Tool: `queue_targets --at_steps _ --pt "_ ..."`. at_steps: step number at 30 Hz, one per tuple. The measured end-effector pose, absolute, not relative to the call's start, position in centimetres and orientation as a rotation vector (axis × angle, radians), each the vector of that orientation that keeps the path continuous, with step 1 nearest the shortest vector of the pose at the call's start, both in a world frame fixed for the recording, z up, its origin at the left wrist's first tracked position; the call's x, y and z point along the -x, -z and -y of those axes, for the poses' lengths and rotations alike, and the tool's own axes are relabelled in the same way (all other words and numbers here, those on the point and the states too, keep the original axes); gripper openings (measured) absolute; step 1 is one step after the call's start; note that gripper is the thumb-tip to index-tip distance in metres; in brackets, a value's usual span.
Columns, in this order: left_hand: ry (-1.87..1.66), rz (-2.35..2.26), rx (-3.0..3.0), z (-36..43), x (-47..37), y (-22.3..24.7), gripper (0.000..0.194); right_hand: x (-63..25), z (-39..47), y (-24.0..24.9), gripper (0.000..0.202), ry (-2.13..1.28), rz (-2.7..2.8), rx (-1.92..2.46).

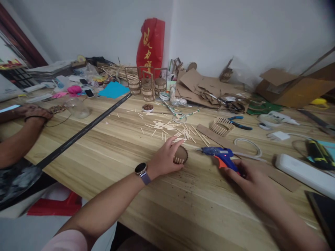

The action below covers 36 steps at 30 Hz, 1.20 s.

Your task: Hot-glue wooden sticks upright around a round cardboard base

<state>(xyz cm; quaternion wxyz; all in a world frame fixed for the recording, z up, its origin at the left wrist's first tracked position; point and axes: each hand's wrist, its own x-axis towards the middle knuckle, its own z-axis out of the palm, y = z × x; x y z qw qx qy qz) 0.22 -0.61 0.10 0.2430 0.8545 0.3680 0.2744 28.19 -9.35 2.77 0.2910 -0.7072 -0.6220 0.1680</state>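
Cardboard disc (pixel 180 155), ringed with short upright sticks, pinned flat to the wooden surface (pixel 110 146) under the left hand (pixel 164 160), fingers curled together over its near edge, probably to keep it from sliding. Blue glue gun (pixel 220 155) just right of the disc, nozzle aimed at it, propped on its orange stand (red light lit). Right hand (pixel 251 179) resting at the gun's handle end; fingers touching it, but clamped or loose, cannot tell. Loose sticks (pixel 170 127) scattered just beyond, within easy reach. Finished basket (pixel 220 125) farther right. Another person's arm (pixel 28 116) at far left.
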Motion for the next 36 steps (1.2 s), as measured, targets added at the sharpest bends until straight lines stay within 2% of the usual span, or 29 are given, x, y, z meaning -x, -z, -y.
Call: queue_targets --at_steps 9,14,20,26,36 --pt "-0.746 -1.019 -2.327 0.6 -0.3 -0.2 0.086 -26.4 9.8 -2.4 0.039 -0.966 1.143 1.69" --pt "-0.734 -1.024 -2.328 0.7 -0.3 -0.4 0.087 -26.2 10.3 -1.6 0.053 -1.287 1.094 1.627" --pt "-0.73 -1.03 -2.33 0.7 -0.4 -0.3 0.086 -25.5 10.6 -1.4 0.057 -1.074 1.181 1.84" --pt "-0.711 -1.035 -2.321 0.7 -0.4 -0.4 0.086 -24.0 10.5 -2.7 0.049 -0.887 1.582 1.824" --pt "-0.727 -1.024 -2.328 0.6 -0.4 -0.3 0.087 -22.9 10.6 -2.5 0.054 -0.738 1.81 1.867"
